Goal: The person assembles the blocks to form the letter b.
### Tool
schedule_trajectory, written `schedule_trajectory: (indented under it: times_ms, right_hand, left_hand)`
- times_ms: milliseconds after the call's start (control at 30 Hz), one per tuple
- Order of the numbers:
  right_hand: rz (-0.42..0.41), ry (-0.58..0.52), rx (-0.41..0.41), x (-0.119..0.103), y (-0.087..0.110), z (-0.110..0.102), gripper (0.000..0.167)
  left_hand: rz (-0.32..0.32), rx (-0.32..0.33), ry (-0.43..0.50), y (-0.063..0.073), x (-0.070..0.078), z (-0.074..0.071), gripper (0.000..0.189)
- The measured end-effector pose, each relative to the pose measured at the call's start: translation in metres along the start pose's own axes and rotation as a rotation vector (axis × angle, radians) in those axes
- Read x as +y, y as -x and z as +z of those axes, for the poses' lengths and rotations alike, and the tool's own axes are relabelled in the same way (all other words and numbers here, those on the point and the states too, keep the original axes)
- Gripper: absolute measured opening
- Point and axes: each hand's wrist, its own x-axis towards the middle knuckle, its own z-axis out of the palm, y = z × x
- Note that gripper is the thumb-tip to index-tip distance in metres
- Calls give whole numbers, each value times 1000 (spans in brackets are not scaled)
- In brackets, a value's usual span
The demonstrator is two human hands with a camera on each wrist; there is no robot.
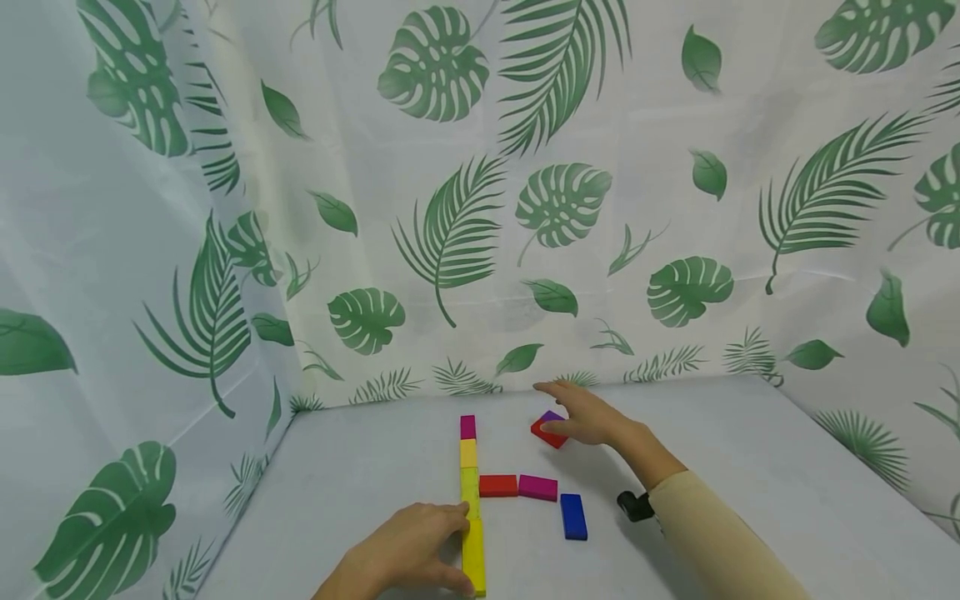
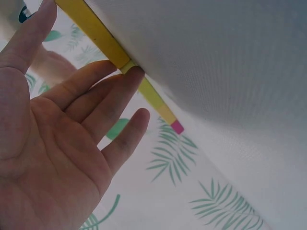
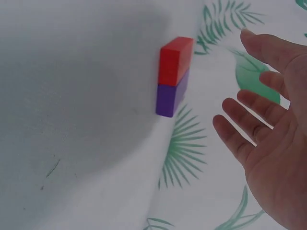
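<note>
My left hand (image 1: 412, 546) is beside the near end of a straight row of blocks. Its thumb and fingertips touch the nearest yellow block (image 1: 474, 562), the fingers fairly straight in the left wrist view. Beyond it in the row come a greenish-yellow block (image 1: 469, 479), a paler yellow block (image 1: 468, 454) and a magenta block (image 1: 468, 427) at the far end. Farther back, my right hand (image 1: 588, 417) hovers with spread fingers, holding nothing. Below it a red block (image 3: 175, 62) and a purple block (image 3: 167, 100) lie side against side on the table.
From the row's middle, a red block (image 1: 498, 485) and another magenta block (image 1: 537, 488) extend rightward. A blue block (image 1: 573, 517) lies angled past them. Leaf-printed curtains (image 1: 480, 350) border the white table (image 1: 360, 467) at the back and sides.
</note>
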Motion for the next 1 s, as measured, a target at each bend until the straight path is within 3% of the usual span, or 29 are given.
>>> schedule_trajectory:
  times_ms: [533,1000]
  right_hand:
    - [62,-58,-117,19,-12,13,46]
    - [93,-33,-165,19,-7,16,52]
  left_hand:
    - [-44,-21,22,0,4,-1,64]
    - [-6,-6,12,0,-1,1,65]
